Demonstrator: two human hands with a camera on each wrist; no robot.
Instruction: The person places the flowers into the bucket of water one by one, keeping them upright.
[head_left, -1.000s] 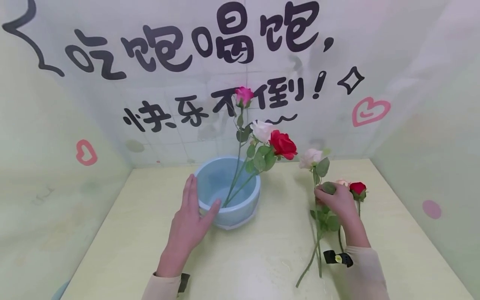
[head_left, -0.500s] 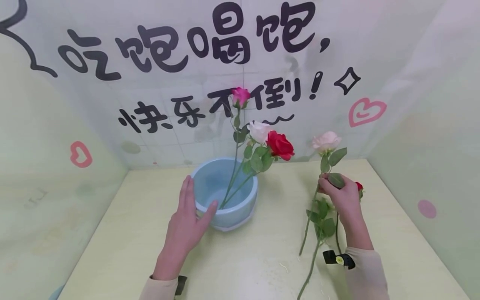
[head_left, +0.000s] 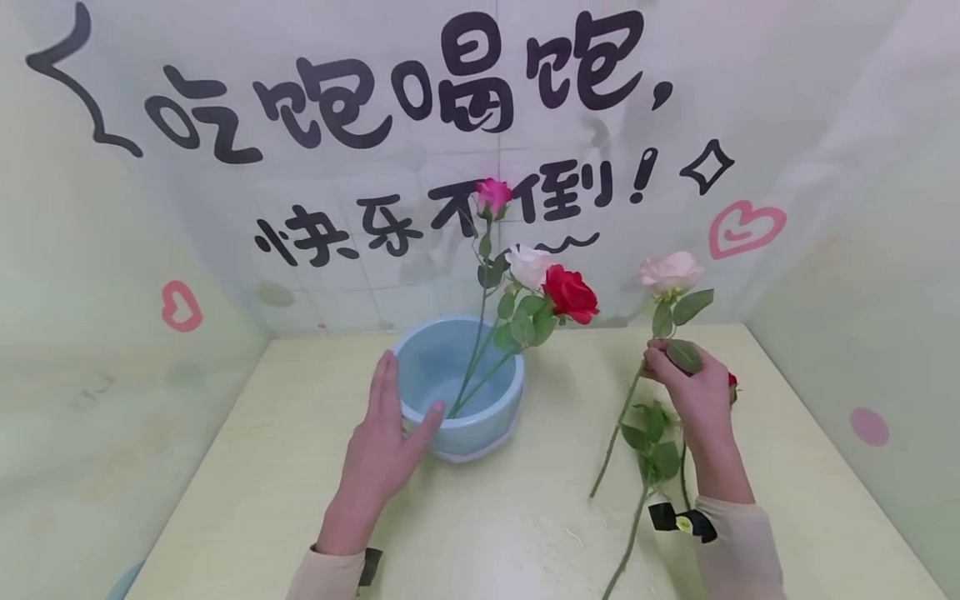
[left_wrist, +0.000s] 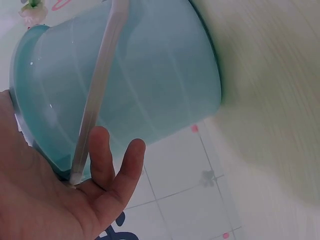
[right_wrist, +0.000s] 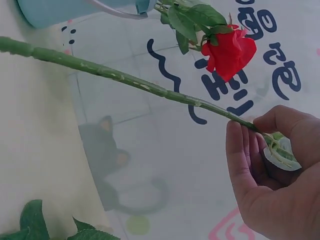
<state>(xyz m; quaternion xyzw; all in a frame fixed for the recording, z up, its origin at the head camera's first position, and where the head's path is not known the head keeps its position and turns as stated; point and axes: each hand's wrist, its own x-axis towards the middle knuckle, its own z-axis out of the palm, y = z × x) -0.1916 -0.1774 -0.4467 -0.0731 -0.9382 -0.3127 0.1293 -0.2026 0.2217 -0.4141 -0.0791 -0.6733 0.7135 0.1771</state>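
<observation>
1. Right of the blue bucket (head_left: 483, 437), our right hand (head_left: 696, 390) pinches the pink rose (head_left: 671, 273); a weak pinch could drop it.
2. Our left hand (head_left: 381, 454) touches the blue bucket, fingers straight; a shove could tip it.

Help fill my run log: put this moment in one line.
left hand: touching blue bucket; right hand: pinching stem of pale pink rose; inside bucket: magenta rose, white rose, red rose; on table: leafy stems
</observation>
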